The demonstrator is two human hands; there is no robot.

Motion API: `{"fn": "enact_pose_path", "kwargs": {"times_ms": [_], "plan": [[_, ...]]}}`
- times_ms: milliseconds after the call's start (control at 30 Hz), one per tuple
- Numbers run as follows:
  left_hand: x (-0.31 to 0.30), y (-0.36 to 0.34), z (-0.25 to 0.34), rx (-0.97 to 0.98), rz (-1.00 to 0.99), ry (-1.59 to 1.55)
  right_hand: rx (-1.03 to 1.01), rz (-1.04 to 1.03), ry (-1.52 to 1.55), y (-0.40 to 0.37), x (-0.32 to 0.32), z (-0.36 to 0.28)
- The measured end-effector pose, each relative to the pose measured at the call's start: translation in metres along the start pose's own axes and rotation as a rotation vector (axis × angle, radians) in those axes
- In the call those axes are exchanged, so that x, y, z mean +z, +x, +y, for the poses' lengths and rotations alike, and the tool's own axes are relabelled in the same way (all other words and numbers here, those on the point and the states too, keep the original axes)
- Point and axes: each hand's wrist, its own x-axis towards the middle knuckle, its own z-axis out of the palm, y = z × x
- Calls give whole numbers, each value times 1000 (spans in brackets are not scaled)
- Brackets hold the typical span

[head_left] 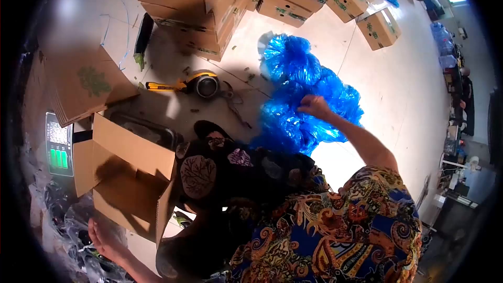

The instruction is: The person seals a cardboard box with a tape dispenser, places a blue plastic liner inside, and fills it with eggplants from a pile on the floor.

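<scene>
My right hand is closed over a pile of shiny blue plastic bags, its fingers pinching at the film. At lower left, my left hand has its fingers stretched out, just below an open cardboard box. Whether it touches the box wall cannot be made out. The box's flaps stand apart and its inside shows bare brown board. Clear plastic wrap lies under and beside the left hand, with dark shapes in it.
Stacked printed cartons rise at the top. On the floor lie a tape dispenser with a yellow handle and a dark eggplant. A scale display glows green at left, near flattened cardboard. Another person is far right.
</scene>
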Motion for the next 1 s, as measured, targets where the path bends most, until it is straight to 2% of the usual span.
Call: {"fn": "enact_pose_path", "kwargs": {"times_ms": [33, 67, 100, 167, 267, 367, 433, 500, 567, 600, 633, 700, 767, 800, 833, 867, 900, 967, 1000], "plan": [[7, -1, 6, -2, -65, 10, -120, -48, -136, -10, 17, -7], [13, -1, 13, -4, -130, 19, -59, -55, -173, -22, 37, -19], [20, -2, 19, -5, -195, 29, -130, 9, -173, -30, 60, -23], [42, -19, 41, 87, -312, 99, -43, -186, -214, -27, 89, -23], [66, -44, 69, 160, -387, 118, -43, -389, -207, -12, 110, -23], [77, -70, 93, 187, -486, 23, 86, -456, 299, 9, 63, -54], [87, -90, 105, 176, -549, -157, 309, -145, 1079, 8, 23, -100], [97, -111, 117, 173, -607, -228, 119, -259, 1174, 10, -38, -150], [112, -131, 128, 225, -683, -222, 36, -359, 1471, 10, -70, -182], [123, -140, 131, 193, -686, -236, 32, -391, 1463, 1, -93, -216], [137, -149, 136, 163, -689, -250, -81, -423, 1484, -4, -105, -238], [168, -164, 160, 346, -851, -191, -310, -491, 1521, -14, -119, -275], [192, -169, 169, 466, -904, -175, -412, -521, 1428, -28, -135, -320], [203, -168, 171, 519, -943, -176, -383, -453, 1361, -44, -147, -352], [205, -160, 183, 406, -1005, 56, -631, -518, 1278, -39, -144, -363], [206, -151, 195, 313, -1078, 306, -753, -499, 1198, -39, -148, -381], [201, -144, 191, 283, -1017, 47, -877, -477, 1117, -41, -155, -398], [192, -130, 175, 236, -880, -471, -1132, -243, 796, -27, -171, -413], [177, -123, 179, 101, -699, -510, -1056, -118, 639, -34, -184, -413]]}}
